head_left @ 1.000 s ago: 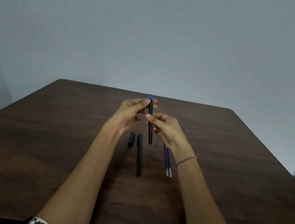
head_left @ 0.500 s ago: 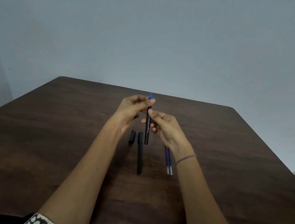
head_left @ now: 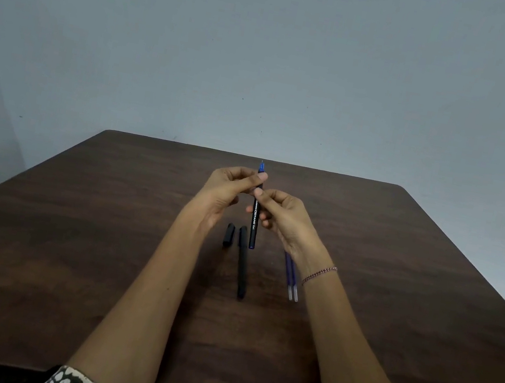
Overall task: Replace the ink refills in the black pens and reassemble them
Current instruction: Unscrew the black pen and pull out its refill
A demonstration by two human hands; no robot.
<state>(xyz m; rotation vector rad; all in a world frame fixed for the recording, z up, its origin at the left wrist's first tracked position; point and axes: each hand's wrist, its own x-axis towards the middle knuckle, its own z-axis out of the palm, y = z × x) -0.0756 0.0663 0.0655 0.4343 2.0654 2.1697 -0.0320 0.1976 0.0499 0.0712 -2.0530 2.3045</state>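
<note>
Though black-barrelled, pen (head_left: 254, 222) upright, blue at tip.

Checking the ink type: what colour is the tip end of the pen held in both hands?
Blue tip on the black pen; shows best in the head view.

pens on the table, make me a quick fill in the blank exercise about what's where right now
1. The left hand and right hand together hold one black pen whose exposed tip is ____ in colour.
2. The refills lying on the table number ____.
3. The loose cap lies just ____ of the second pen on the table.
4. The bracelet sits on the ____ wrist.
Missing words: blue; two; left; right.
</note>
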